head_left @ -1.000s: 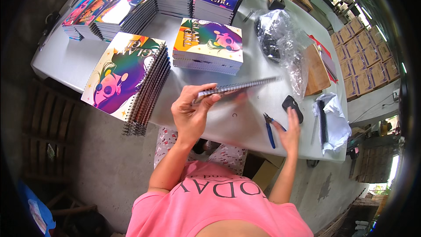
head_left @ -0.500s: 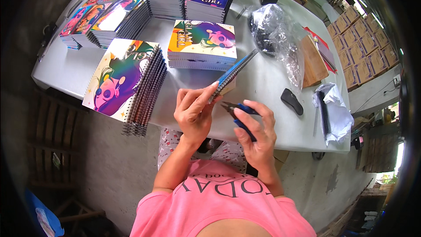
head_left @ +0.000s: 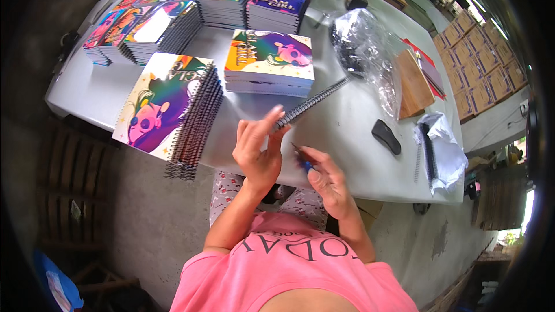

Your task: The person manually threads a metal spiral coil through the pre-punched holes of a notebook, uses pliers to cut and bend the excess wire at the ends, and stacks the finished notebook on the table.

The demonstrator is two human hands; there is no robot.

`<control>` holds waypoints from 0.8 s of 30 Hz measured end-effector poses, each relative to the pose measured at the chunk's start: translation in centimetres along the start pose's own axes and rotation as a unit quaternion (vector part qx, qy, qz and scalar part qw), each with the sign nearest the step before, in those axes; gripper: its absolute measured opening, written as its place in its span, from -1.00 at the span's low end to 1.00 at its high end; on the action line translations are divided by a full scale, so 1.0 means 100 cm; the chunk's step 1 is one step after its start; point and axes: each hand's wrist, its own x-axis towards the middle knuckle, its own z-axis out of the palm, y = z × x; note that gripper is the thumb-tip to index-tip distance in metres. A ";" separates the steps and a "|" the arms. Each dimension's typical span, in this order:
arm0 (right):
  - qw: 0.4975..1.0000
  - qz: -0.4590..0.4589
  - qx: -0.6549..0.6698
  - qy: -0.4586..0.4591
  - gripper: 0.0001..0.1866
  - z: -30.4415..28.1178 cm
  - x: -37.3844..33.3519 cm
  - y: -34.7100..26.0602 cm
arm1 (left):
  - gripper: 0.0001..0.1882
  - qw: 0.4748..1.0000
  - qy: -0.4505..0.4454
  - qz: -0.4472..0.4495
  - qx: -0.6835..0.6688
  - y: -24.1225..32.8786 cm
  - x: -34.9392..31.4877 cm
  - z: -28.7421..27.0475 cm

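Note:
My left hand pinches the near end of a spiral-bound notebook between thumb and fingers. The notebook is seen almost edge-on, its dark coil slanting up to the right over the table. My right hand is closed round small cutting pliers with blue handles; the dark tip points toward the notebook's near end, apart from it. Fingers cover most of the handles. To the left lies a stack of spiral notebooks with coils along its right side. Beyond my left hand is another notebook stack.
Several more notebook stacks fill the far left of the white table. At right lie clear plastic wrap, a wooden board, a black object and loose coils on crumpled white paper. Cardboard boxes are piled beyond.
The notebook has turned, its far end lower and further right, so the coil faces up and the blue cover no longer shows. My right hand has moved down and left with the pliers, fingers closing.

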 end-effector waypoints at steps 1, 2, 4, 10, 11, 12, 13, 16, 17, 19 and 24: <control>0.980 -0.062 -0.187 0.036 -0.60 -0.011 -0.001 0.005 | -0.58 0.995 0.018 -0.072 -0.064 0.000 0.002 -0.004; 0.919 -0.127 -0.366 0.073 -0.62 -0.023 -0.002 0.011 | -0.60 0.981 0.039 -0.140 -0.128 0.001 0.004 -0.006; 0.844 -0.058 -0.514 0.138 -0.65 -0.046 -0.018 0.038 | -0.62 0.925 0.086 -0.266 -0.257 0.001 0.007 -0.014; 0.783 0.019 -0.578 0.229 -0.41 -0.092 -0.022 0.094 | -0.70 0.883 0.079 -0.239 -0.395 0.020 0.015 -0.040; 0.862 -0.050 -0.443 0.242 -0.35 -0.085 -0.007 0.078 | -0.71 0.881 0.081 -0.219 -0.412 0.029 0.019 -0.045; 0.917 -0.112 -0.293 0.246 -0.29 -0.076 0.008 0.059 | -0.71 0.878 0.082 -0.199 -0.427 0.035 0.022 -0.052; 0.957 -0.142 -0.138 0.212 -0.18 -0.056 0.024 0.034 | -0.75 0.882 0.078 -0.183 -0.427 0.037 0.025 -0.058; 0.973 -0.133 0.143 0.126 -0.15 -0.036 0.066 0.015 | -0.77 0.865 0.115 -0.154 -0.464 0.055 0.037 -0.084; 0.959 -0.154 0.207 0.114 -0.18 -0.028 0.078 0.007 | -0.77 0.879 0.120 -0.112 -0.447 0.053 0.042 -0.095; 0.955 -0.196 0.203 0.090 -0.25 -0.001 0.111 -0.020 | -0.78 0.929 0.152 -0.055 -0.331 0.052 0.057 -0.122; 0.975 -0.220 -0.023 0.014 -0.40 0.091 0.196 -0.084 | -0.78 0.959 0.275 -0.050 0.055 0.006 0.094 -0.188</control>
